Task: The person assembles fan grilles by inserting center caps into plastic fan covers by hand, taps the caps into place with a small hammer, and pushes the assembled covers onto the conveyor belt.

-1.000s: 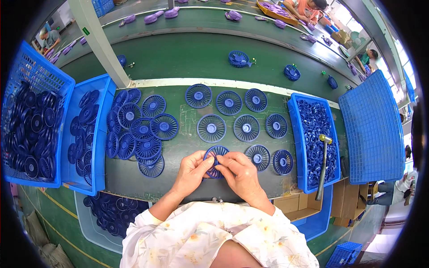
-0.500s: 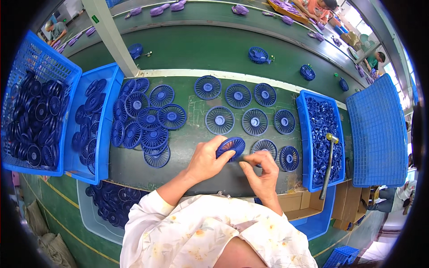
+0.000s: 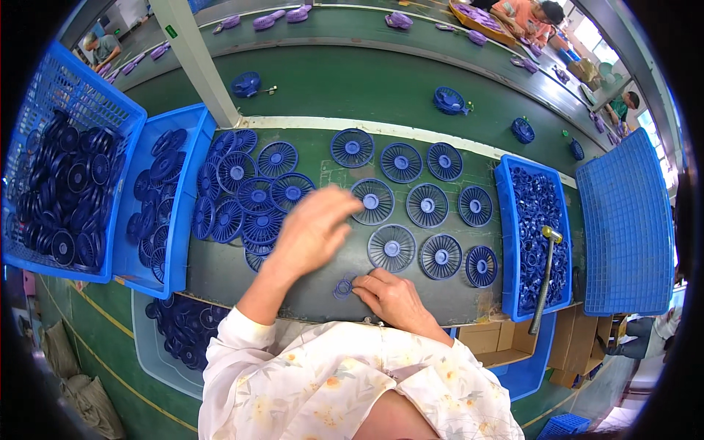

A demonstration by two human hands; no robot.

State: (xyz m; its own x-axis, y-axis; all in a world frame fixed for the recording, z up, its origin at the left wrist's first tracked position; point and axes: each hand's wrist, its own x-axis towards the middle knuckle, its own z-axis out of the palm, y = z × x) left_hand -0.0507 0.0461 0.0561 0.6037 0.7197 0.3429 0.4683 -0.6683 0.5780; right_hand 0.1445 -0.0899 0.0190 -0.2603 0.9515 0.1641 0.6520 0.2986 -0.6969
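Observation:
My left hand (image 3: pixel 315 227) is empty, its fingers apart and slightly smeared, over the right edge of a loose pile of round blue fan grilles (image 3: pixel 257 195). Close to the table's front edge, my right hand (image 3: pixel 396 299) has its fingertips pinched at some small blue rings (image 3: pixel 342 287). Which ring it grips is partly hidden by the fingers. Rows of separate fan grilles lie flat beyond my hands, spokes and round hubs showing. The nearest row includes a larger-looking grille (image 3: pixel 391 248), a middle one (image 3: pixel 440 256) and a right one (image 3: pixel 481 266).
At the left stand two blue crates (image 3: pixel 125 194) (image 3: pixel 192 158) of grilles. On the right, a blue tray (image 3: pixel 503 242) holds small blue parts, with a hammer (image 3: pixel 543 282) across it. A green conveyor (image 3: pixel 330 81) carries blue fan parts beyond the post (image 3: pixel 192 62). People work farther off.
The grille from my left hand now lies in the nearest row. That hand has moved left toward the pile, while my right hand has come down and left to the small rings.

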